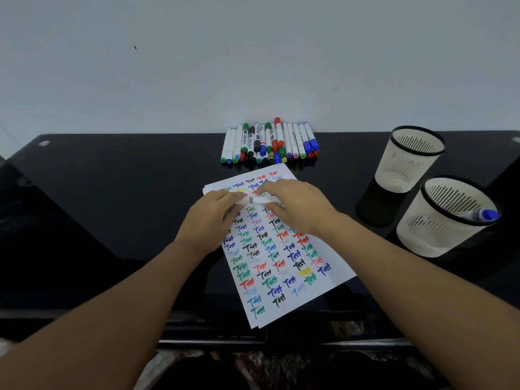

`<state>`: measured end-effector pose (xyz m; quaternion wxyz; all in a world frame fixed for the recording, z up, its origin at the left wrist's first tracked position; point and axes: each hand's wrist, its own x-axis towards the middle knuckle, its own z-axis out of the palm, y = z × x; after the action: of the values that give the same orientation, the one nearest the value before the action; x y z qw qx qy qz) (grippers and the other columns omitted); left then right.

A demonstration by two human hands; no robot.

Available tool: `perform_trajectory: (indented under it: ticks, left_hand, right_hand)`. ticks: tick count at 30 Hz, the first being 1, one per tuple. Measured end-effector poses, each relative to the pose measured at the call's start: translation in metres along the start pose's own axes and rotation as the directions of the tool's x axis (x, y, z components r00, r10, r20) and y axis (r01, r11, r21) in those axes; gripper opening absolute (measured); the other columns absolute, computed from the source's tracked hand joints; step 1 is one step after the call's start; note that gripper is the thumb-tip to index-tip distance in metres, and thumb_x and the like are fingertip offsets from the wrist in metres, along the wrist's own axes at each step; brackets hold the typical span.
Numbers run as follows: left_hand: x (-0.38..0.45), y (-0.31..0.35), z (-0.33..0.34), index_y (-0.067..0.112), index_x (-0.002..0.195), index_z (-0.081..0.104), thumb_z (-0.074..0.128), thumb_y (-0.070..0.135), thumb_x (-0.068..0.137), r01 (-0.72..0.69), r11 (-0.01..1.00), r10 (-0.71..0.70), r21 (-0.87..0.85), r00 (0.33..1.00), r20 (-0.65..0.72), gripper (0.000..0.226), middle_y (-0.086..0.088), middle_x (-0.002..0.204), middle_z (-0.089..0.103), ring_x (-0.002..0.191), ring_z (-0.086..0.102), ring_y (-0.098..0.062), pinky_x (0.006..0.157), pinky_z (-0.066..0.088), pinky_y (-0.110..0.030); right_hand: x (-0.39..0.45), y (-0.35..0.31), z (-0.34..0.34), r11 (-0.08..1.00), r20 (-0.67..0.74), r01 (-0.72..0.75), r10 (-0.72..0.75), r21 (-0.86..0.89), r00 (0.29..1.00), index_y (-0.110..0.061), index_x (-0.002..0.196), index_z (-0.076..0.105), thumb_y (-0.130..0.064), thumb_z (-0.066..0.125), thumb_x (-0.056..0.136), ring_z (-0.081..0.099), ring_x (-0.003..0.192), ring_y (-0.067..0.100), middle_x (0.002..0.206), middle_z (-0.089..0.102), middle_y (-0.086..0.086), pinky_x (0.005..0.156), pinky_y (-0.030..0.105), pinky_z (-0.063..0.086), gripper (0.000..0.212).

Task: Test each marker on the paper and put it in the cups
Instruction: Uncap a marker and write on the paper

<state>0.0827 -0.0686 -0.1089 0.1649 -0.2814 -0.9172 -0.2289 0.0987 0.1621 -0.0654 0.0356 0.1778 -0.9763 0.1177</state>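
Head view: both hands, left hand (pixel 209 213) and right hand (pixel 295 205), gripping white marker (pixel 254 200) over test paper (pixel 323 257), likely uncapping; next, scribbling.

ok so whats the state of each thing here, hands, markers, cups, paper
left hand: grips one end of the held marker
right hand: grips its other end
held marker: level above the paper, cap state unclear
paper: flat, covered in test words
marker pile: lying at the table's far edge
near cup: upright, one blue-capped marker inside
far cup: upright, contents not visible
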Motion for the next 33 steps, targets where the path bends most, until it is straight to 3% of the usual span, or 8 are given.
perform_trajectory:
  ticks: [4,9,12,15,21,26,30,33]
  left_hand:
    - [-0.002,0.004,-0.001,0.020,0.141,0.057,0.061,0.034,0.101,0.054,0.998,-0.054,-0.020,0.999,0.001,0.043,-0.001,0.118,0.070,0.105,0.064,-0.021,0.085,0.052,-0.036]
    - [0.002,0.003,-0.002,0.030,0.155,0.035,0.061,0.054,0.096,0.187,0.982,-0.183,-0.036,0.979,0.089,0.069,0.007,0.129,0.065,0.114,0.058,-0.018,0.093,0.047,-0.036]
    - [0.003,0.001,-0.002,0.024,0.146,0.052,0.056,0.044,0.102,0.119,0.993,-0.118,-0.004,0.991,0.061,0.049,0.002,0.112,0.071,0.102,0.063,-0.019,0.084,0.050,-0.036]
    - [0.002,0.002,-0.002,0.020,0.133,0.065,0.056,0.030,0.104,0.059,0.998,-0.058,-0.025,0.998,0.037,0.031,0.002,0.112,0.074,0.099,0.066,-0.018,0.083,0.053,-0.037]
    - [-0.001,0.001,-0.002,0.016,0.125,0.068,0.059,0.023,0.103,0.018,1.000,-0.018,-0.012,1.000,0.021,0.025,0.000,0.118,0.072,0.107,0.067,-0.019,0.089,0.056,-0.040]
    - [-0.003,0.007,-0.004,0.018,0.125,0.064,0.061,0.021,0.102,0.017,1.000,-0.018,-0.008,1.000,-0.024,0.023,0.000,0.115,0.073,0.097,0.069,-0.021,0.077,0.055,-0.035]
    - [-0.001,0.008,-0.004,0.022,0.138,0.052,0.060,0.036,0.101,0.111,0.993,-0.111,-0.027,0.994,0.009,0.040,0.003,0.122,0.071,0.105,0.065,-0.020,0.080,0.048,-0.032]
    - [0.003,0.005,-0.003,0.022,0.143,0.049,0.061,0.056,0.095,0.194,0.981,-0.194,0.000,0.978,0.073,0.060,0.003,0.131,0.065,0.115,0.061,-0.017,0.092,0.047,-0.033]
  right_hand:
    - [0.001,-0.003,0.004,1.000,-0.003,0.022,-0.022,-0.016,1.000,-0.034,0.143,0.041,-0.042,0.051,0.107,0.064,0.095,0.020,0.126,0.064,-0.004,0.070,0.037,0.052,0.038]
    - [-0.005,-0.001,0.005,1.000,-0.021,0.016,-0.016,-0.016,1.000,-0.034,0.143,0.038,-0.037,0.043,0.110,0.061,0.083,0.019,0.123,0.063,-0.005,0.064,0.038,0.052,0.034]
    - [-0.005,0.002,0.007,1.000,-0.013,0.019,-0.019,0.006,1.000,-0.035,0.143,0.042,-0.036,0.042,0.110,0.063,0.089,0.020,0.125,0.062,-0.005,0.067,0.038,0.052,0.033]
    - [-0.004,0.002,0.008,0.999,0.059,0.052,-0.052,0.010,0.997,-0.034,0.143,0.049,-0.035,0.045,0.110,0.062,0.106,0.020,0.128,0.061,-0.003,0.077,0.036,0.051,0.033]
    - [-0.005,0.001,0.003,0.999,0.056,-0.006,0.003,0.048,0.998,-0.036,0.150,0.029,-0.039,0.055,0.106,0.064,0.089,0.021,0.116,0.068,-0.003,0.073,0.044,0.056,0.052]
    - [0.001,-0.008,0.004,0.998,0.046,0.065,-0.065,0.006,0.997,-0.037,0.160,0.024,-0.040,0.044,0.110,0.064,0.102,0.022,0.129,0.062,0.000,0.078,0.041,0.053,0.053]
    - [0.002,-0.008,0.005,0.996,0.037,0.057,-0.055,-0.062,0.998,-0.039,0.163,0.018,-0.037,0.033,0.113,0.060,0.087,0.017,0.125,0.058,-0.001,0.060,0.031,0.039,0.053]
    - [0.000,-0.007,0.001,1.000,0.043,-0.007,0.007,-0.008,0.999,-0.047,0.163,0.011,-0.036,0.028,0.112,0.054,0.076,0.012,0.106,0.053,-0.004,0.057,0.029,0.041,0.055]
